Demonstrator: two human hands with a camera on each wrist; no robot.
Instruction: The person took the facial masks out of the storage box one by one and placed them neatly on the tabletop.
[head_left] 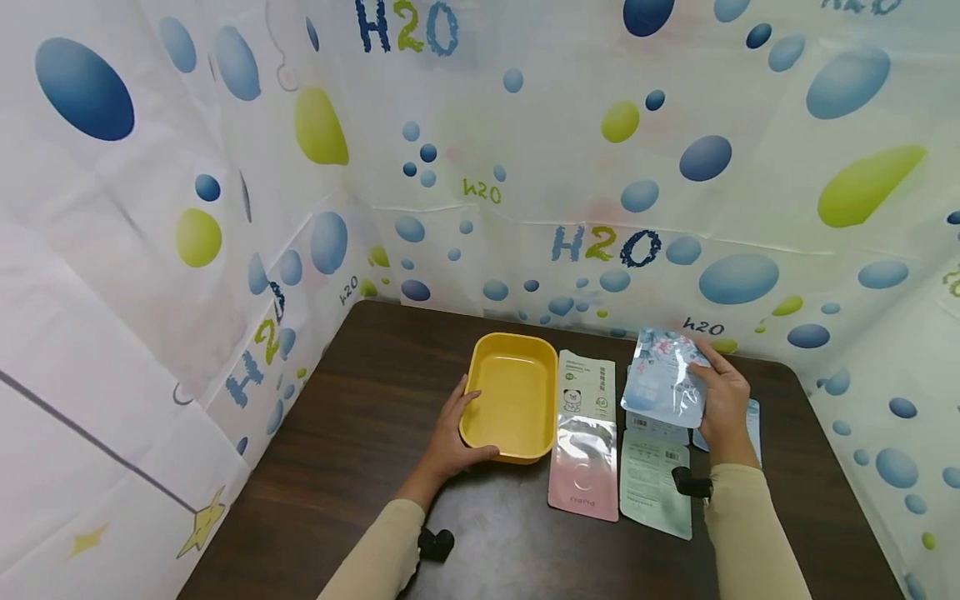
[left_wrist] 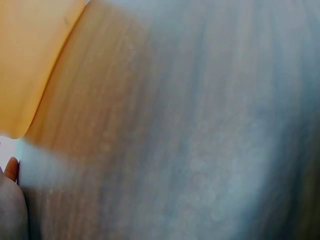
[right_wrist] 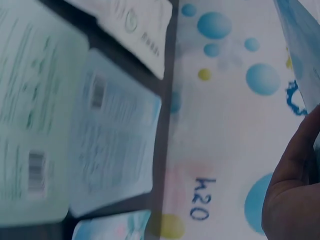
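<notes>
A yellow rectangular tray (head_left: pixel 510 400) sits on the dark wooden table. My left hand (head_left: pixel 457 433) grips its near left corner, fingers along the left side and thumb at the near edge. The left wrist view shows part of the yellow tray (left_wrist: pixel 37 55) above the hand (left_wrist: pixel 12 205). My right hand (head_left: pixel 726 400) pinches a blue, flower-printed sachet (head_left: pixel 663 379) by its right side, lifted over other sachets. In the right wrist view the right hand (right_wrist: pixel 295 185) and an edge of the held blue sachet (right_wrist: pixel 300 45) show at the right.
Beside the tray lie a cream sachet with a bear print (head_left: pixel 587 387) and a silver-pink one (head_left: pixel 583 475). A green sachet (head_left: pixel 654 479) overlaps a pale blue one (right_wrist: pixel 117 135). Another blue sachet (head_left: pixel 753 425) is partly hidden behind the right wrist. A bubble-printed curtain (head_left: pixel 525 167) stands behind the table (head_left: pixel 360 392).
</notes>
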